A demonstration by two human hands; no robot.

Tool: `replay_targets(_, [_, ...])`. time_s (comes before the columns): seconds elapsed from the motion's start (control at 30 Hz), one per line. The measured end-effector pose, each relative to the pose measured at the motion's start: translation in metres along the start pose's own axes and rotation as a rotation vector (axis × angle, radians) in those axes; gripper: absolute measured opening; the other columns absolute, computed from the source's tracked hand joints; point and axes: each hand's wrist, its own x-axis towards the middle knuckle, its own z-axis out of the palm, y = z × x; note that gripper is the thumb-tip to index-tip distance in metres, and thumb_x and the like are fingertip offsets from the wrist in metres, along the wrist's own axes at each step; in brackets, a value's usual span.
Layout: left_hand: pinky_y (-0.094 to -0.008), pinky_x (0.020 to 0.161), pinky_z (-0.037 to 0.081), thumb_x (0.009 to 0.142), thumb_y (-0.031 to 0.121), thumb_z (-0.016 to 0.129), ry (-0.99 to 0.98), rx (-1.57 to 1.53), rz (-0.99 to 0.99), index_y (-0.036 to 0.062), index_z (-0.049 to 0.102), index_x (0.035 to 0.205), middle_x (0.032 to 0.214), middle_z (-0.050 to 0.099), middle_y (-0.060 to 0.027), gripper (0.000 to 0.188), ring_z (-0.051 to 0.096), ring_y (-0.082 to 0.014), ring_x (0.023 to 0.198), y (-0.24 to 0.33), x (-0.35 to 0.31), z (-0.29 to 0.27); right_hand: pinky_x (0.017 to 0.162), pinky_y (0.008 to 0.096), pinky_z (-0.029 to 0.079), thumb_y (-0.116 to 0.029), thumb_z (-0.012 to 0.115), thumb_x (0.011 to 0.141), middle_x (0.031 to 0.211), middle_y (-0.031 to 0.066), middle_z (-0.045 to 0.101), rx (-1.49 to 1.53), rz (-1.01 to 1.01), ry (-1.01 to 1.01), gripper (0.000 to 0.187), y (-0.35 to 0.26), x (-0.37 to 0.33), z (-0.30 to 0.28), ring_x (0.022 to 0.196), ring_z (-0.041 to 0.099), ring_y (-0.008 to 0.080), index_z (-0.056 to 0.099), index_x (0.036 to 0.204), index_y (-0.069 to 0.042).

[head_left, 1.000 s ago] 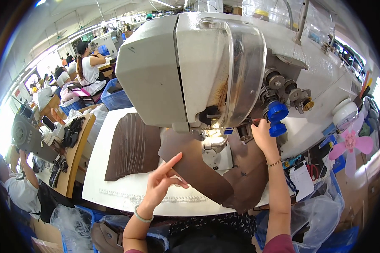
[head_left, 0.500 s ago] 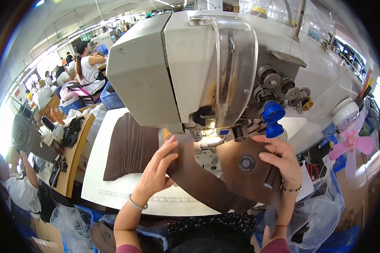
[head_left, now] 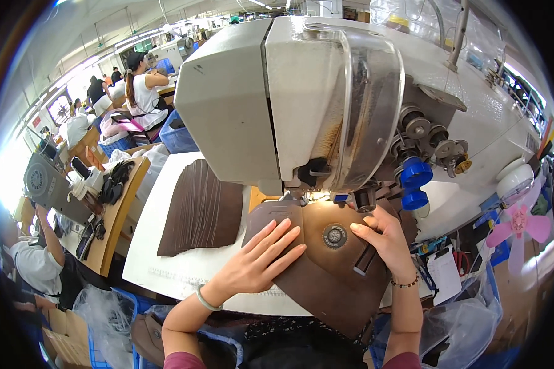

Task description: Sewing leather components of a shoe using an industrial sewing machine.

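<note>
A brown leather-like panel (head_left: 338, 280) with a round dark emblem (head_left: 335, 237) and a small slot-shaped fitting (head_left: 364, 260) lies under the head of a white sewing machine (head_left: 228, 104). On its left part a smaller brown flap (head_left: 271, 216) overlaps the panel. My left hand (head_left: 258, 261) rests flat on that flap, its fingers stretched out and slightly apart. At the panel's right side my right hand (head_left: 385, 237) pinches it, thumb on top beside the emblem and fingers partly hidden. The machine's lamp lights the panel's far edge; the needle area is mostly covered by the head.
A fanned stack of brown pieces (head_left: 206, 209) lies on the white table (head_left: 144, 246), left of the machine. Blue thread-tension knobs (head_left: 415, 175) hang at the head's right. Further right are a pink fan (head_left: 518, 222) and red-handled scissors (head_left: 461, 259). Other people sit at the left.
The two brown parts, held apart before, now overlap and lie flat under the machine head. My left hand has gone from gripping the strip-like part to lying flat. The view has shifted slightly.
</note>
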Motion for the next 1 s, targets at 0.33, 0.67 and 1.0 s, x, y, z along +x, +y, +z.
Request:
replay_targets(0.33, [-0.0469,0.109,0.036,0.067,0.016,0.058,0.01,-0.157,-0.042,-0.0036,0.049,0.132,0.136,0.048,-0.0175,0.068,0.045,-0.0335,0.129,-0.001,0.004,-0.001,0.071,0.0197,0.047,-0.009,0.063,0.088,0.091,0.0083,0.07,-0.037,-0.083,0.102,0.022,0.029,-0.002,0.005,0.08,0.059,0.0055,0.059,0.104,0.005])
replay_targets(0.67, [-0.0448,0.101,0.041,0.067,0.018,0.059,0.047,-0.298,-0.064,-0.0032,0.05,0.132,0.137,0.048,-0.0186,0.069,0.049,-0.0338,0.124,-0.006,0.006,-0.006,0.066,0.0192,0.042,-0.011,0.069,0.085,0.082,-0.0019,0.065,-0.042,-0.072,0.131,0.031,0.024,-0.004,0.009,0.072,0.052,0.0019,0.061,0.111,0.004])
replay_targets(1.0, [-0.0518,0.112,0.026,0.058,0.019,0.065,-0.125,-0.016,-0.045,-0.0006,0.048,0.134,0.14,0.044,-0.0167,0.08,0.038,-0.0323,0.134,0.003,0.011,0.007,0.064,0.0198,0.038,-0.011,0.07,0.084,0.082,-0.0027,0.062,-0.024,-0.067,0.128,0.032,0.044,-0.005,0.005,0.07,0.045,0.0029,0.059,0.111,0.002])
